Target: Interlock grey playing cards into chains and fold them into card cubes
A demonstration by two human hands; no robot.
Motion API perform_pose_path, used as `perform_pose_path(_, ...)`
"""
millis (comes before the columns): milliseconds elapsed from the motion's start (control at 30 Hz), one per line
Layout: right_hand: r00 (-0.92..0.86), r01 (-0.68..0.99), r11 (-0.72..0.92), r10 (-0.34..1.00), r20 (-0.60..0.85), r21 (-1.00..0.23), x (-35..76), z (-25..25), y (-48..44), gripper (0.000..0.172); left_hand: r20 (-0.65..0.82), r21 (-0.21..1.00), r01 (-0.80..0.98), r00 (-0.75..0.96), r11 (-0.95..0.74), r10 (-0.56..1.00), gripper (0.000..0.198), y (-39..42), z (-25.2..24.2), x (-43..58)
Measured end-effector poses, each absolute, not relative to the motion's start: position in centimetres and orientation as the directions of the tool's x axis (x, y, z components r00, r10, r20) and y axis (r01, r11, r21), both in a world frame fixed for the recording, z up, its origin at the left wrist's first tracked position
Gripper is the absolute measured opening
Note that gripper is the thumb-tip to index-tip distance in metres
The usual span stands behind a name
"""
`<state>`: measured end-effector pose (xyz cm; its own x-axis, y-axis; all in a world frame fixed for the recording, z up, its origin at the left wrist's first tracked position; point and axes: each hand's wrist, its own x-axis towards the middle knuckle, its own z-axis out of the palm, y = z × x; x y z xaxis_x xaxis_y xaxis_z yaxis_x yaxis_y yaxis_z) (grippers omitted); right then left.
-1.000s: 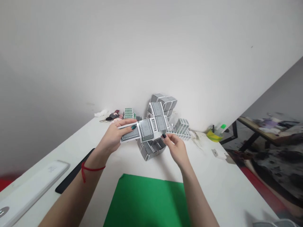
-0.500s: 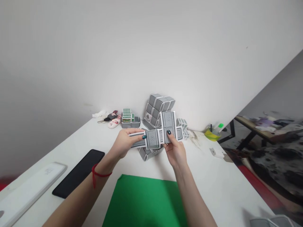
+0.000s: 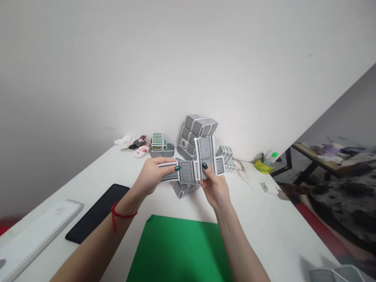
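Both my hands hold up a cross-like strip of overlapping grey-backed playing cards [image 3: 187, 171] above the desk. My left hand [image 3: 150, 175] pinches the left end, thumb on the face towards me. With its thumb pressed on the upright card [image 3: 205, 150], my right hand [image 3: 216, 188] grips the right part; the fingers behind are mostly hidden. Directly behind the strip, a structure of card-built boxes [image 3: 190, 137] leans near the wall. A further folded-card piece [image 3: 183, 189] shows below the strip, partly covered by it.
Green paper [image 3: 179, 250] lies in front on the white desk [image 3: 141, 207]. To the left are a black phone-like slab [image 3: 98, 211] and a long white object [image 3: 41, 227]. At the back stand small green-and-white boxes [image 3: 157, 141], keys with trinkets [image 3: 141, 147], and a yellow holder [image 3: 263, 167].
Both hands and the card strip have shifted slightly left. The grip on the cards looks the same.
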<state>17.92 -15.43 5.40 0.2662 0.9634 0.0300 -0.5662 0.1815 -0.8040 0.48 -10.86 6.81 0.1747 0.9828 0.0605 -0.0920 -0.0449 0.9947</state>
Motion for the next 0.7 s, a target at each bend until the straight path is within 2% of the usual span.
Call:
perform_pose_path(167, 0.376, -0.483, 0.295, 0.92, 0.109, -0.825, 17.73, 5.55, -15.62, 0.039, 0.072, 0.996, -0.065, 0.188, -0.06, 0.98, 0.028, -11.19, 7.16, 0.46)
perform_pose_path(333, 0.34, -0.455, 0.289, 0.93, 0.136, -0.842, 17.36, 5.78, -15.93, 0.042, 0.055, 0.997, -0.056, 0.163, -0.047, 0.985, 0.031, -11.15, 7.19, 0.42)
perform_pose_path(700, 0.414, -0.363, 0.31, 0.899, 0.146, -0.879, 17.35, 5.23, -15.79, 0.038, 0.066, 0.997, -0.04, 0.147, -0.06, 0.987, 0.03, -11.21, 7.03, 0.67)
